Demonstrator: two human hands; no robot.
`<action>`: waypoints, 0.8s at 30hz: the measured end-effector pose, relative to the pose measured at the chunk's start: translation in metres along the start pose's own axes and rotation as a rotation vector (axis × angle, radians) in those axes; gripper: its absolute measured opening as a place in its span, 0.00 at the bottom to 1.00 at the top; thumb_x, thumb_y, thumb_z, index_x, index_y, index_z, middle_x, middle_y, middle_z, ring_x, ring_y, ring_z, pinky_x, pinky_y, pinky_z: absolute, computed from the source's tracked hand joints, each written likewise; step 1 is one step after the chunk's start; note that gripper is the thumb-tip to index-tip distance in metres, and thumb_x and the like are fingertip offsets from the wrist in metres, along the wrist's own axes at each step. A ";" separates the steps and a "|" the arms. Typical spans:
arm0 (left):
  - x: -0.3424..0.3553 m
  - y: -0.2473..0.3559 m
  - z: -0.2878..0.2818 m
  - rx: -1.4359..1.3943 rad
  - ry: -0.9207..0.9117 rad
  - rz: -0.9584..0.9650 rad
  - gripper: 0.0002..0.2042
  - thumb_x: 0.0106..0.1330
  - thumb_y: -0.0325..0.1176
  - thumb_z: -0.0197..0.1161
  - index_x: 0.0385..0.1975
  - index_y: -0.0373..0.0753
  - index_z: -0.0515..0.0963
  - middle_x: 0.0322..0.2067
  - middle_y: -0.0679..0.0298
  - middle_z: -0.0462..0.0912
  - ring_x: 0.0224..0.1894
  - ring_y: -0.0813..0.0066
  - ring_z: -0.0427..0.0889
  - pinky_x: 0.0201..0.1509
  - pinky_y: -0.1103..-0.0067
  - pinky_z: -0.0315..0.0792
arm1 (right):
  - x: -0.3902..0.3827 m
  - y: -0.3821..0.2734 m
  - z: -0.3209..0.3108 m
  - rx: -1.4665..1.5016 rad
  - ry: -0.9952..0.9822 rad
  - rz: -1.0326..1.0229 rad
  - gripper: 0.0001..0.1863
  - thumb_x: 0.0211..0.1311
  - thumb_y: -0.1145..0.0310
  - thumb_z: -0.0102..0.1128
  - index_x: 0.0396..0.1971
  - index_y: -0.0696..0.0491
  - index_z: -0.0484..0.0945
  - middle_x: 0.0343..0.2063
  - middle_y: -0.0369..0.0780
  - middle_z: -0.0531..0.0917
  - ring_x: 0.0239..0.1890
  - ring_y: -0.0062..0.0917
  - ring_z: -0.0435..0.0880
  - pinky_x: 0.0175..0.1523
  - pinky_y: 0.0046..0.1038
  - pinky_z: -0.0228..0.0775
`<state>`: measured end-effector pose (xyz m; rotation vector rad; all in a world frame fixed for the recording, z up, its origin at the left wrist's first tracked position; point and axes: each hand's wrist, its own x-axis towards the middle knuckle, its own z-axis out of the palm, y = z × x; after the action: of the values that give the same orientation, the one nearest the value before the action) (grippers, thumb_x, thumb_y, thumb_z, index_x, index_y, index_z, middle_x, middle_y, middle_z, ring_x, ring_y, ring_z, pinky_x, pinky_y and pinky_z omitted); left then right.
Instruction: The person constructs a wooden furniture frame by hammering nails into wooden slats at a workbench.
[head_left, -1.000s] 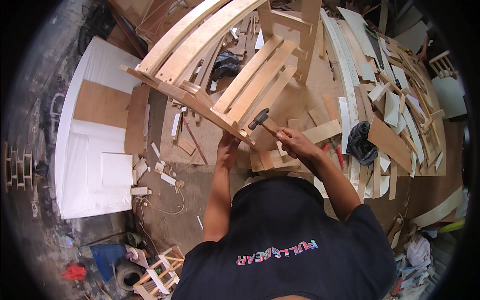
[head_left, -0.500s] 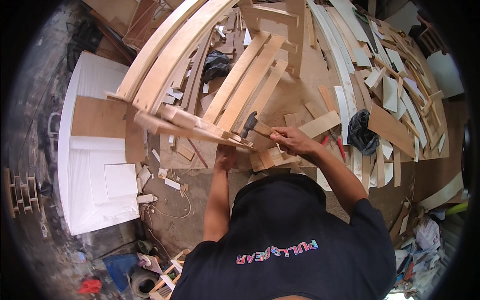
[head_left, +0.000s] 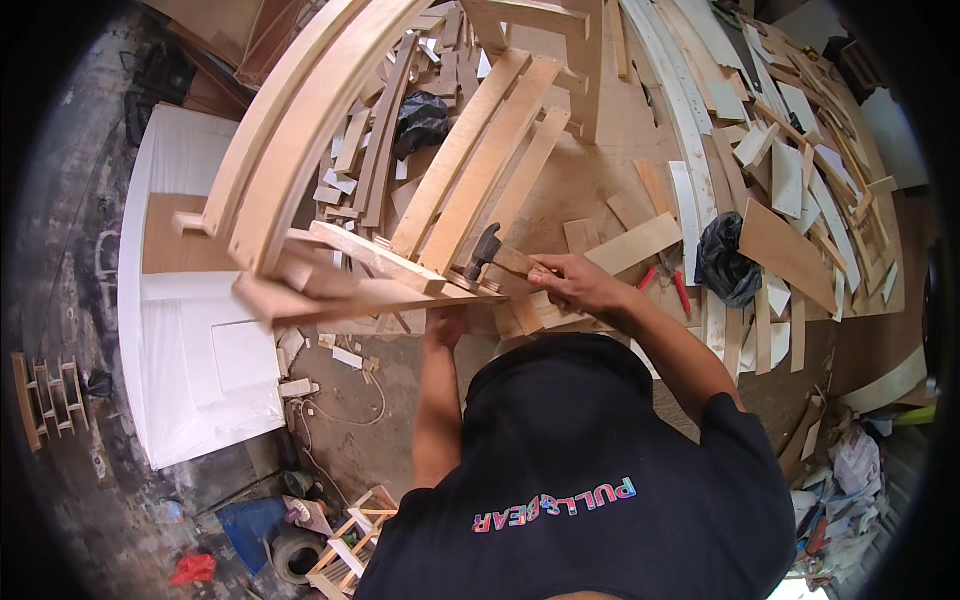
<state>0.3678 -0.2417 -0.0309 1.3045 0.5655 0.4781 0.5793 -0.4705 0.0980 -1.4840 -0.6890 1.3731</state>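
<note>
My right hand (head_left: 565,282) is closed round the wooden handle of a hammer (head_left: 487,250). The hammer's dark head is low, at the near edge of a pale slatted wooden frame (head_left: 474,150), by a joint where slats meet the crosspiece. My left hand (head_left: 445,322) is under that near crosspiece and seems wrapped on it, its fingers mostly hidden. The frame's upper left part has long curved slats (head_left: 310,115); its lower left end is blurred. Red-handled pliers (head_left: 676,290) lie to the right of my right hand.
A plywood worktable (head_left: 635,150) carries many offcuts and long strips (head_left: 800,180), plus black plastic bags (head_left: 730,258). A large white wrapped panel (head_left: 190,400) is at the left. A cord (head_left: 340,420) and scraps lie on the floor; a small slatted frame (head_left: 340,560) is at the bottom.
The slatted frame has swung left and its near left end has dropped. My right hand and the hammer have shifted left; my left hand sits slightly lower, more hidden behind the crosspiece.
</note>
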 end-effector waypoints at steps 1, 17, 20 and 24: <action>-0.001 -0.002 0.000 0.046 -0.015 0.040 0.16 0.75 0.27 0.64 0.59 0.35 0.72 0.49 0.62 0.80 0.56 0.74 0.79 0.64 0.74 0.75 | 0.001 0.002 -0.007 0.015 0.015 -0.012 0.25 0.80 0.50 0.54 0.67 0.48 0.77 0.20 0.30 0.70 0.22 0.13 0.70 0.22 0.23 0.64; -0.009 -0.004 -0.006 -0.254 -0.099 0.003 0.21 0.74 0.32 0.67 0.64 0.41 0.70 0.57 0.66 0.75 0.63 0.71 0.75 0.74 0.66 0.66 | 0.015 0.008 -0.014 -0.109 0.039 -0.119 0.25 0.78 0.53 0.58 0.67 0.50 0.77 0.18 0.30 0.70 0.20 0.14 0.69 0.27 0.24 0.65; -0.007 0.003 -0.002 -0.184 -0.052 -0.046 0.23 0.74 0.38 0.66 0.64 0.41 0.70 0.58 0.67 0.75 0.63 0.72 0.74 0.76 0.66 0.63 | 0.029 0.019 -0.031 0.078 0.116 -0.096 0.26 0.79 0.55 0.59 0.70 0.49 0.74 0.19 0.29 0.68 0.20 0.14 0.67 0.27 0.23 0.64; -0.015 -0.029 -0.027 -0.081 -0.013 -0.054 0.20 0.76 0.34 0.63 0.65 0.37 0.71 0.60 0.62 0.78 0.64 0.70 0.76 0.72 0.70 0.68 | 0.011 0.006 -0.010 -0.224 0.035 -0.166 0.24 0.77 0.54 0.60 0.62 0.54 0.79 0.22 0.45 0.82 0.23 0.28 0.78 0.33 0.35 0.70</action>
<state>0.3389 -0.2365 -0.0621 1.2117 0.5635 0.4436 0.5898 -0.4657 0.0873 -1.5821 -0.9475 1.1705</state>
